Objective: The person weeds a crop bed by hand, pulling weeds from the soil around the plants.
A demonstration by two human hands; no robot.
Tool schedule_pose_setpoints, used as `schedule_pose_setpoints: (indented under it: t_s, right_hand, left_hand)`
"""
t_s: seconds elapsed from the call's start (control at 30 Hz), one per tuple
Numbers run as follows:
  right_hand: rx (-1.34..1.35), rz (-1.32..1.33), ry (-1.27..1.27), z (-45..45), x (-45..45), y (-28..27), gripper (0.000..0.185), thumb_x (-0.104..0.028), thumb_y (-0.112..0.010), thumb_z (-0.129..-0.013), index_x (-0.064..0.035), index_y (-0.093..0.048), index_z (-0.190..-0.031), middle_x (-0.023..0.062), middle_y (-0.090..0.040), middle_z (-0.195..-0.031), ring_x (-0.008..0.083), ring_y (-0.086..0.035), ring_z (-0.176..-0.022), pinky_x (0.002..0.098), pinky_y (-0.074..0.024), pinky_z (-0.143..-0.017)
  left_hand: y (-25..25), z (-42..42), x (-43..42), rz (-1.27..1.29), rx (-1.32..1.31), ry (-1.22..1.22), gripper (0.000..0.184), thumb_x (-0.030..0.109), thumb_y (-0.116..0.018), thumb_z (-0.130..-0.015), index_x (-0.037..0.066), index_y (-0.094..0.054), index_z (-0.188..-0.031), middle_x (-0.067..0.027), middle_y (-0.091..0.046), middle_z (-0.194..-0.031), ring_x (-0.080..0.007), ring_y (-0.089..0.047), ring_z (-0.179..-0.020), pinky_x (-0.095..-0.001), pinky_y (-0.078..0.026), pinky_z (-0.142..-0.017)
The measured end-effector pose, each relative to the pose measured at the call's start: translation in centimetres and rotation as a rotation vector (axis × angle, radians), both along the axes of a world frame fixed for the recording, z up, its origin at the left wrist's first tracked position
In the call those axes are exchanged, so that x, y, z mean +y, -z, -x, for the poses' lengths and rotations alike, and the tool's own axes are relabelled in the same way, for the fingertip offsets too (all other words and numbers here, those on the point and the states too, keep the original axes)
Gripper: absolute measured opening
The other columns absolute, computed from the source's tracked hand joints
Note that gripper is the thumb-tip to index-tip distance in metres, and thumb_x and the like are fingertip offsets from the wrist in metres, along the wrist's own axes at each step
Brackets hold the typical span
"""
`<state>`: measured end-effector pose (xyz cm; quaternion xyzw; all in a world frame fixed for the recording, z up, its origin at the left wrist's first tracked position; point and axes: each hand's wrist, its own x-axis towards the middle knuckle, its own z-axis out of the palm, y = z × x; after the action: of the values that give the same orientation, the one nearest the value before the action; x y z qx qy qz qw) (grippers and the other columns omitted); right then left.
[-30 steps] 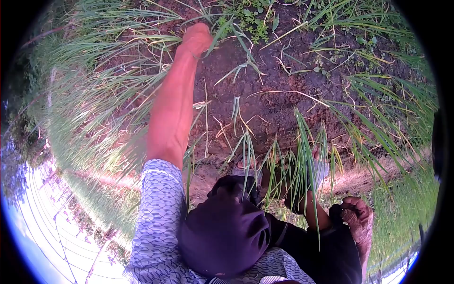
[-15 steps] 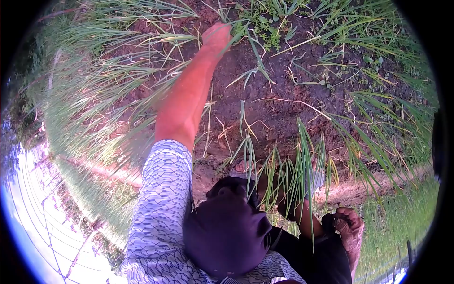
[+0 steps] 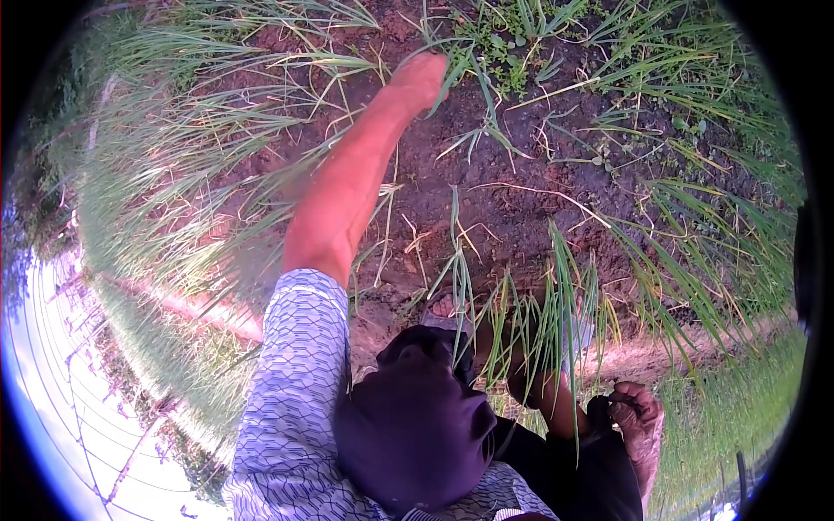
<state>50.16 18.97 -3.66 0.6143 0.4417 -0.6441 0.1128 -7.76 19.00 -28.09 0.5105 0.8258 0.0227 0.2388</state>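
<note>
My left hand [image 3: 423, 80] reaches far forward, low over the soil among green leaves at the top of the view. Its back shows, while the fingers are hidden behind the hand and the leaves. Beside it grow small leafy weeds [image 3: 508, 56] and a slender long-leaved plant [image 3: 478, 130] that looks like an onion. Near my bent knee at the lower right is my right hand [image 3: 641, 417], dark with soil. Its fingers are curled in against something dark that I cannot make out.
Rows of long thin green leaves [image 3: 174, 174] spread on the left, with more [image 3: 721, 252] on the right. Dark bare soil [image 3: 512, 208] lies between them. Several leaves [image 3: 556, 304] hang before my legs. A dark rounded cap [image 3: 413, 434] covers the lower middle.
My left hand has shifted slightly to the right and down in the view, toward the weeds. The right hand stays curled by the knee.
</note>
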Motion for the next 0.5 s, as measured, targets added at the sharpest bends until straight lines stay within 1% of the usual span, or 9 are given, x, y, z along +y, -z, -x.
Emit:
schedule_pose_setpoints:
  t_s: [0.03,0.07,0.17,0.27,0.37,0.43,0.5]
  right_hand:
    - [-0.012,0.019,0.014,0.4,0.2,-0.2,0.031,-0.004,-0.074,-0.083,0.0013,-0.062,-0.111,0.0087,-0.069,-0.096,0.0145,-0.064,-0.086,0.0281,-0.0531,-0.077]
    - [-0.005,0.000,-0.004,0.4,0.2,-0.2,0.031,-0.003,-0.074,-0.083,0.0013,-0.062,-0.112,0.0087,-0.069,-0.096,0.0146,-0.064,-0.087,0.0282,-0.0531,-0.077]
    - [0.008,-0.032,-0.053,-0.2,0.0,0.3,0.031,-0.002,-0.073,-0.083,0.0013,-0.062,-0.112,0.0088,-0.069,-0.096,0.0149,-0.064,-0.087,0.0284,-0.0532,-0.077]
    - [0.003,-0.038,-0.080,-0.7,-0.1,0.6,0.032,-0.001,-0.073,-0.082,0.0015,-0.062,-0.112,0.0088,-0.068,-0.096,0.0151,-0.064,-0.087,0.0288,-0.0532,-0.078]
    - [0.003,-0.026,-0.053,-0.5,0.0,0.5,0.033,-0.001,-0.073,-0.082,0.0014,-0.062,-0.112,0.0089,-0.068,-0.096,0.0153,-0.064,-0.088,0.0291,-0.0531,-0.078]
    - [0.014,0.020,0.003,-0.1,0.1,0.2,0.033,-0.001,-0.074,-0.082,0.0013,-0.062,-0.113,0.0091,-0.068,-0.096,0.0156,-0.064,-0.088,0.0294,-0.0530,-0.079]
    - [0.009,0.024,0.016,-0.2,0.1,0.3,0.033,-0.001,-0.074,-0.082,0.0014,-0.062,-0.113,0.0095,-0.068,-0.096,0.0159,-0.065,-0.088,0.0296,-0.0531,-0.079]
  left_hand:
    - [-0.3,-0.7,0.3,-0.005,0.071,0.084,0.027,0.016,-0.068,-0.081,0.004,-0.062,-0.105,-0.0210,-0.065,-0.107,-0.0372,-0.062,-0.107,-0.0457,-0.050,-0.093]
    - [0.4,-1.2,0.3,-0.078,0.133,0.050,0.028,0.018,-0.070,-0.080,0.005,-0.063,-0.103,-0.0203,-0.065,-0.106,-0.0354,-0.063,-0.106,-0.0459,-0.051,-0.091]
    - [1.6,-1.3,0.6,-0.108,0.190,-0.004,0.028,0.019,-0.071,-0.078,0.006,-0.063,-0.101,-0.0186,-0.066,-0.101,-0.0352,-0.064,-0.101,-0.0454,-0.052,-0.087]
    - [1.9,-1.2,0.8,-0.029,0.198,0.134,0.025,0.017,-0.070,-0.078,0.007,-0.063,-0.100,-0.0176,-0.067,-0.094,-0.0364,-0.065,-0.095,-0.0450,-0.054,-0.080]
    - [2.8,-1.1,0.2,-0.331,0.159,-0.064,0.023,0.014,-0.067,-0.080,0.006,-0.062,-0.100,-0.0179,-0.066,-0.093,-0.0365,-0.066,-0.090,-0.0452,-0.055,-0.077]
    - [3.2,-1.2,1.0,-0.309,-0.075,-0.236,0.022,0.012,-0.065,-0.081,0.004,-0.061,-0.102,-0.0187,-0.065,-0.099,-0.0362,-0.066,-0.092,-0.0461,-0.054,-0.079]
    - [3.4,-1.5,1.4,-0.348,-0.099,-0.252,0.019,0.014,-0.060,-0.084,0.003,-0.059,-0.099,-0.0198,-0.063,-0.096,-0.0379,-0.064,-0.088,-0.0471,-0.051,-0.075]
